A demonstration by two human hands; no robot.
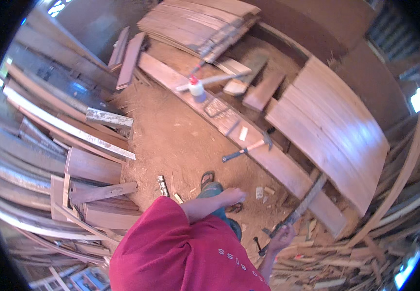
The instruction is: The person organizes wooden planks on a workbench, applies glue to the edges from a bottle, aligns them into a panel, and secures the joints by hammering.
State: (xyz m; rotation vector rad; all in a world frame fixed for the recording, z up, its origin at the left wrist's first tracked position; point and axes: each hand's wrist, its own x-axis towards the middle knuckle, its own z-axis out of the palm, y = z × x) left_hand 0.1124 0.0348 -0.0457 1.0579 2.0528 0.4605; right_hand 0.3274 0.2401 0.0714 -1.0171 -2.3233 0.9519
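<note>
My right hand (pixel 282 235) is wrapped round the lower end of a long metal bar clamp (pixel 307 200), near its screw handle. The clamp's far end lies over the near part of a long narrow plank (pixel 273 162). In front of my body, my left hand (pixel 234 196) is loosely curled, with nothing seen in it. A claw hammer (pixel 252 147) rests on the plank, its handle sticking out past the edge. Farther along the plank are a small white block (pixel 243 133), a dark metal frame (pixel 216 107) and a white glue bottle (pixel 197 90) with a red cap.
A wide panel of joined boards (pixel 331 131) lies right of the plank. Stacked panels (pixel 190 24) with another bar clamp (pixel 222 40) stand at the far end. Timber (pixel 69 123) lines the left side; scrap wood (pixel 336 266) covers the lower right floor.
</note>
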